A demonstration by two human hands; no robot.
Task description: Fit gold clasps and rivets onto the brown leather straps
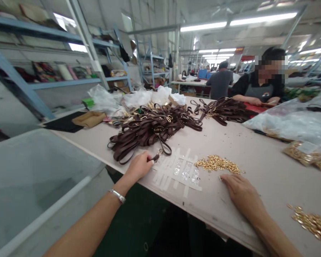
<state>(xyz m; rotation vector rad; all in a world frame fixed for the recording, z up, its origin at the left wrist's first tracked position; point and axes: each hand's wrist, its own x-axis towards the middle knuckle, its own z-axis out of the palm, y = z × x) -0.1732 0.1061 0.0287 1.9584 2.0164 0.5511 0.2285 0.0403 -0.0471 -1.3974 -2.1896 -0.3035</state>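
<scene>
My left hand (140,166), a bracelet on its wrist, pinches the end of a dark brown strap (165,145) near the table's front edge. Gold metal hardware (159,152) shows on this strap just beyond my fingertips. Right behind lies a big heap of similar looped brown straps (147,130) with gold fittings. My right hand (240,191) rests low over the table with thumb and fingers pressed together. Its fingertips are at the near edge of a pile of small gold metal pieces (218,163); what they hold is too small to make out.
Clear tape strips (178,169) are stuck on the tabletop between my hands. More gold pieces (314,223) lie at right, near bagged hardware (296,152) and plastic bags (302,114). A second strap heap (227,107) lies farther back, where a co-worker (264,85) sits.
</scene>
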